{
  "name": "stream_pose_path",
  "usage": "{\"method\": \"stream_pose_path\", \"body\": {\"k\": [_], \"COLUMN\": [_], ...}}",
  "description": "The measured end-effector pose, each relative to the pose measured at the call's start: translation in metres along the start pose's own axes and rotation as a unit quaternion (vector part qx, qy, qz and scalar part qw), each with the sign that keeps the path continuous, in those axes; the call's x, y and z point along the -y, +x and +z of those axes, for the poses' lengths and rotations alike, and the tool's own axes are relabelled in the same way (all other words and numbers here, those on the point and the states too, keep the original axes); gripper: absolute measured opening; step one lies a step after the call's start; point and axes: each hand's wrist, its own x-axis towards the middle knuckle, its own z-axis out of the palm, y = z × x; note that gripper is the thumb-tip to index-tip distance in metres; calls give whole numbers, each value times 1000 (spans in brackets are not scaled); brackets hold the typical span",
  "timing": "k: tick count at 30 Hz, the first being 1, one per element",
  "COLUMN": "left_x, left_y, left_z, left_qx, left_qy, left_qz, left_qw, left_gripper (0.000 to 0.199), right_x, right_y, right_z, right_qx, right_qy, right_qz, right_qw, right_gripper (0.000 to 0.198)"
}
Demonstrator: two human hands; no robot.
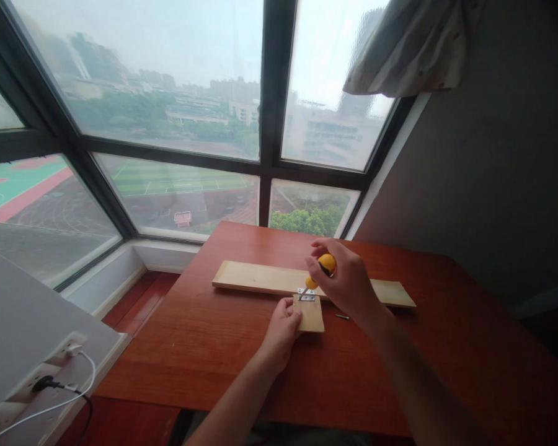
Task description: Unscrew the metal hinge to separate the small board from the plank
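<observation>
My right hand (346,275) is closed round the yellow and black handle of a screwdriver (326,265). Its shaft slants down to the left, and the tip meets a metal hinge (306,295). The hinge lies across the seam between a long pale wooden board (260,277) and a short wooden piece (310,314). With thumb on top, my left hand (283,323) grips the short piece by its left edge; the fingers underneath are partly hidden. A small dark metal bit or screw (342,317) lies right of the short piece, too small to name surely.
Everything rests on a reddish-brown table (204,347). Large windows (177,80) stand behind it, with a curtain (404,49) at upper right. At lower left, a power strip (37,384) on a white ledge has cables plugged in.
</observation>
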Motion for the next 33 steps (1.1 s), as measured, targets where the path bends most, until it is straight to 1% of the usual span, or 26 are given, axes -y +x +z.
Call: {"method": "stream_pose_path", "body": {"k": [1, 2, 3, 4, 5, 6, 8, 13, 18, 23, 30, 33], "left_x": [0, 0, 0, 0, -1, 0, 0, 2, 2, 3, 4, 2], "left_y": [0, 0, 0, 0, 0, 0, 1, 3, 2, 1, 2, 1], "left_z": [0, 0, 0, 1, 1, 1, 1, 1, 0, 1, 1, 3], "left_qx": [1, 1, 2, 2, 3, 4, 4, -7, -9, -22, -22, -24], "left_qy": [1, 2, 2, 2, 2, 0, -1, 8, 23, 50, 60, 51], "left_qz": [1, 2, 1, 0, -1, -2, -4, -5, 12, 27, 37, 29], "left_qw": [1000, 1000, 1000, 1000, 1000, 1000, 1000, 1000, 1000, 998, 997, 998], "left_gripper": [39, 39, 39, 40, 40, 40, 40, 40, 38, 35, 33, 32], "right_x": [4, 7, 10, 11, 12, 10, 4, -15, -13, -9, -10, -9], "right_y": [1, 2, 4, 5, 6, 8, 8, 4, 1, 2, 1, -1], "right_z": [-9, -18, -26, -34, -41, -47, -55, -62, -54, -47, -45, -46], "right_qx": [27, 56, 88, 121, 140, 155, 172, 200, 176, 166, 156, 156], "right_qy": [-93, -174, -233, -264, -278, -277, -251, -156, -143, -139, -128, -111], "right_qz": [8, 27, 46, 49, 44, 37, 22, -20, -15, -32, -43, -44], "right_qw": [995, 983, 967, 956, 949, 947, 952, 967, 974, 976, 979, 980], "right_gripper": [31, 34, 36, 37, 34, 31, 28, 40, 33, 29, 29, 32]}}
